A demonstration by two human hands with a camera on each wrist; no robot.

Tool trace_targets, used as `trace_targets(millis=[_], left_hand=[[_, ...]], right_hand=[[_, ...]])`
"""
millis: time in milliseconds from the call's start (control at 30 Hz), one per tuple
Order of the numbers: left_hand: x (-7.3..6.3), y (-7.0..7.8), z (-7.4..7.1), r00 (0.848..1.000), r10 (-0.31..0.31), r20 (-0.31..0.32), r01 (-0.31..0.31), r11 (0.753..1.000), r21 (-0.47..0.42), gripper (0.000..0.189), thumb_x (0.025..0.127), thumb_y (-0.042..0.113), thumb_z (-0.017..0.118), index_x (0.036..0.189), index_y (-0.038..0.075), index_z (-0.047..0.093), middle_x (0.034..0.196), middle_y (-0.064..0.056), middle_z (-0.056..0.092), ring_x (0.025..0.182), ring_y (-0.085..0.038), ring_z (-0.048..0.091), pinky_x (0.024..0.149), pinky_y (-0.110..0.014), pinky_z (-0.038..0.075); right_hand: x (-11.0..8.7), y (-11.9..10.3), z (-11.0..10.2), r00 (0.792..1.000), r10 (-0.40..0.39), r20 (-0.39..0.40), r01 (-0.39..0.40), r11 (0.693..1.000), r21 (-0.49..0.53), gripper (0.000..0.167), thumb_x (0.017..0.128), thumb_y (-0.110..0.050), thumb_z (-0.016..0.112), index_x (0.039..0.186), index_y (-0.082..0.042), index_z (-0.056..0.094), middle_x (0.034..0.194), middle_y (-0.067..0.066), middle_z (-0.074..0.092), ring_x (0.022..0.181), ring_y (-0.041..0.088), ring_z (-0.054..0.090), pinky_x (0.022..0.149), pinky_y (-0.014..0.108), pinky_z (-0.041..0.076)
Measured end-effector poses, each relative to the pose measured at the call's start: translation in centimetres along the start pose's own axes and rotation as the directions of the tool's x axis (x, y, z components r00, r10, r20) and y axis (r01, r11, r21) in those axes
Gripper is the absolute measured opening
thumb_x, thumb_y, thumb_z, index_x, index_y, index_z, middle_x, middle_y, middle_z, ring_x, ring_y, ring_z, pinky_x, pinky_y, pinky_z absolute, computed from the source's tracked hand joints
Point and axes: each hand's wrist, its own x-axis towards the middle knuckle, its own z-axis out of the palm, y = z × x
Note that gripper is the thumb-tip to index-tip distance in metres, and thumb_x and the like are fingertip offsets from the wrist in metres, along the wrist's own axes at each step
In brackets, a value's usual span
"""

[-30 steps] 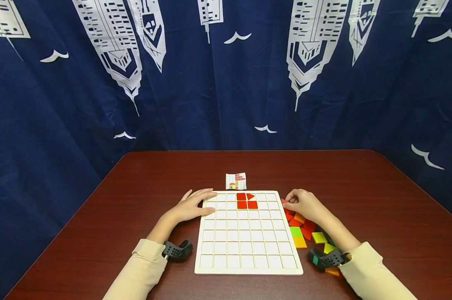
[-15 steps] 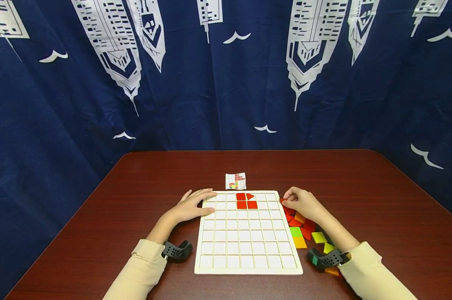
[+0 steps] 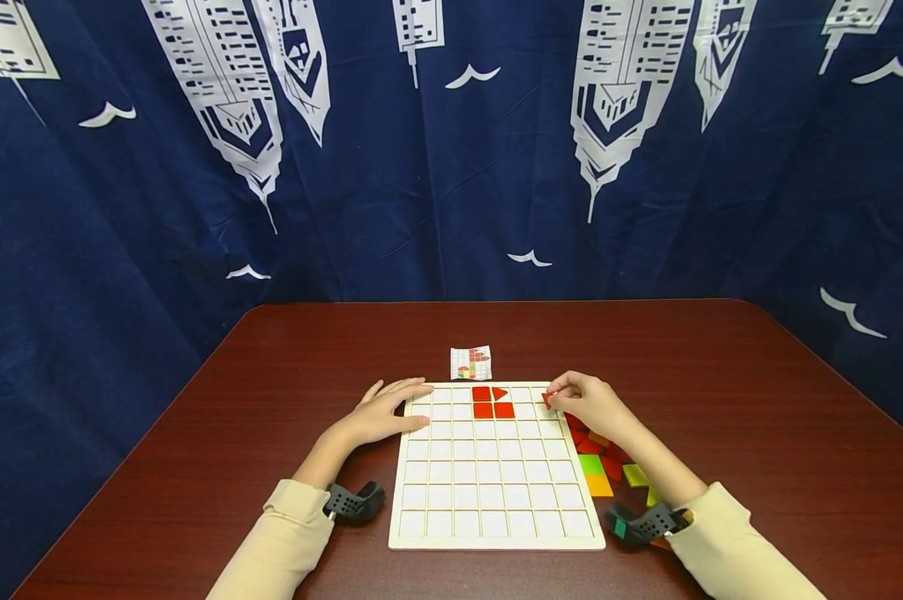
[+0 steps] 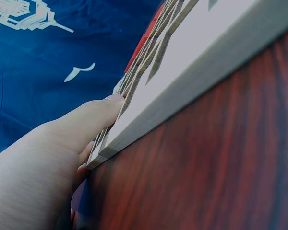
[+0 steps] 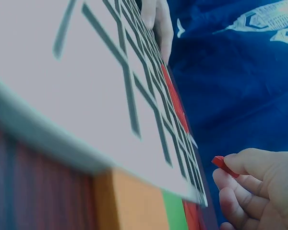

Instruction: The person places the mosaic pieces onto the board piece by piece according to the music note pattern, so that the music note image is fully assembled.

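My right hand [image 3: 590, 404] pinches a red tile [image 3: 547, 400], triangular as far as it shows, between thumb and fingers over the gridded board's [image 3: 481, 537] edge. My left hand [image 3: 380, 414] grips nothing, its fingers extended on the board's opposite edge. Between my hands sit red squares [image 3: 482, 410] and a red triangle [image 3: 500, 393]; loose tiles [image 3: 597, 485] lie nearer me than my right hand. I judge this a carrying step; next calls for moving leftward and matching a cell to the pattern card [image 3: 462, 358] beyond my hands.

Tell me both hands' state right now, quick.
Left hand: open, resting on the left edge of the white grid board.
Right hand: closed, pinching a red piece.
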Motion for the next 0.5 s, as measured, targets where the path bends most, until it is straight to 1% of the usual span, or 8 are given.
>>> trace_targets(millis=[133,267,367,500], left_hand=[[-0.1,0.0,0.0,1.000,-0.004,-0.002,0.004,1.000,-0.006,0.060,0.086,0.046,0.056,0.138,0.021,0.040,0.150,-0.001,0.027,0.140,-0.022,0.020,0.112,-0.053,-0.005],[-0.1,-0.1,-0.1,1.000,-0.011,0.001,0.011,1.000,-0.006,0.060,0.086,0.047,0.055,0.138,0.021,0.040,0.150,-0.001,0.026,0.140,-0.022,0.020,0.112,-0.053,-0.006],[-0.1,-0.1,-0.1,1.000,-0.015,0.002,0.015,1.000,-0.008,0.059,0.086,0.046,0.055,0.138,0.021,0.040,0.150,-0.002,0.026,0.140,-0.022,0.020,0.112,-0.053,-0.006],[-0.1,0.0,0.0,1.000,-0.011,0.003,0.011,1.000,-0.017,0.058,0.087,0.046,0.055,0.137,0.021,0.041,0.150,-0.002,0.026,0.140,-0.023,0.020,0.112,-0.054,-0.005]], right_hand=[[0.1,-0.6,0.7,1.000,0.000,0.020,-0.001,0.999,0.045,0.019,0.087,-0.018,0.057,0.100,-0.004,0.059,0.081,0.007,0.065,0.070,0.015,0.056,0.062,0.026,0.044],[0.2,-1.1,1.4,0.999,0.021,0.030,-0.023,0.997,0.070,0.019,0.086,-0.018,0.058,0.100,-0.004,0.059,0.081,0.006,0.065,0.070,0.016,0.055,0.063,0.026,0.044],[0.3,-1.2,1.9,0.999,0.028,0.024,-0.030,0.997,0.075,0.018,0.086,-0.017,0.058,0.099,-0.004,0.060,0.083,0.006,0.065,0.072,0.015,0.053,0.061,0.025,0.042],[0.3,-1.2,2.7,0.999,0.033,0.005,-0.033,0.997,0.067,0.016,0.086,-0.016,0.059,0.097,-0.005,0.060,0.084,0.006,0.065,0.071,0.014,0.054,0.059,0.023,0.041]])
